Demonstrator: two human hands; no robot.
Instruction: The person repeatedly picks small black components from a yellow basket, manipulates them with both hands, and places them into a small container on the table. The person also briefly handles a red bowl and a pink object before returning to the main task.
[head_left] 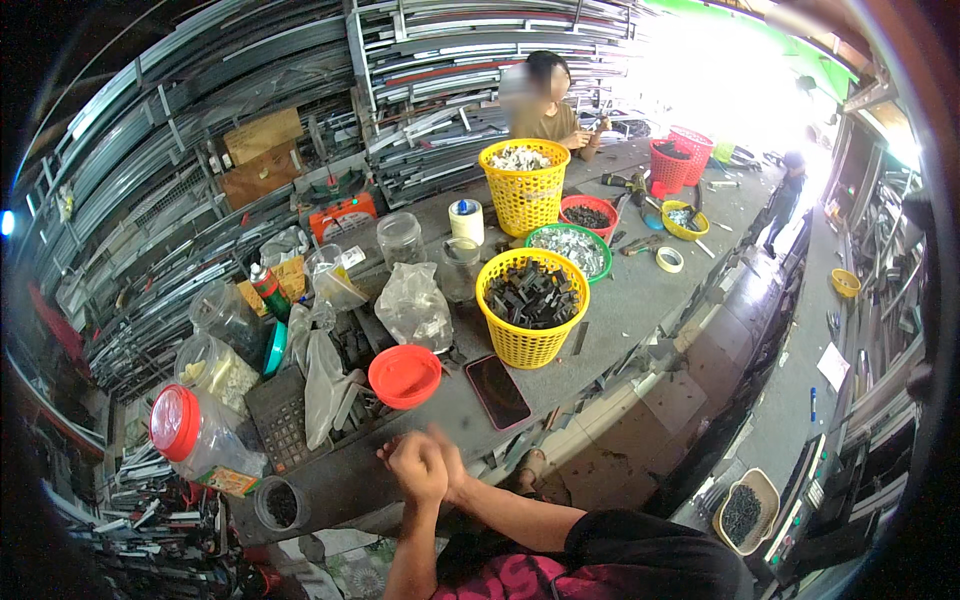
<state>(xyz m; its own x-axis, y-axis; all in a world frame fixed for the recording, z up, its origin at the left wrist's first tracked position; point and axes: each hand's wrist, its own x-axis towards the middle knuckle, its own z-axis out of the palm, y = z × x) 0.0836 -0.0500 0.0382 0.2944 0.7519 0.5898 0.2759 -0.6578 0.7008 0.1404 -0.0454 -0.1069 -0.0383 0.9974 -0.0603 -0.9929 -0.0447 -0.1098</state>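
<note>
My left hand is closed in a fist over the near edge of the workbench; whatever it may hold is hidden. Pressed close beside it, my right hand is partly covered by the left and blurred, so its fingers do not show clearly. Just beyond the hands lies a red round lid. A dark phone rests flat to their right. Behind the phone stands a yellow basket filled with small black parts. A calculator and a clear plastic bag lie to the left.
Clear jars, one red-lidded, crowd the left side. Farther back stand another yellow basket, a green tray and red baskets. A person sits across the bench; metal profiles fill the racks behind.
</note>
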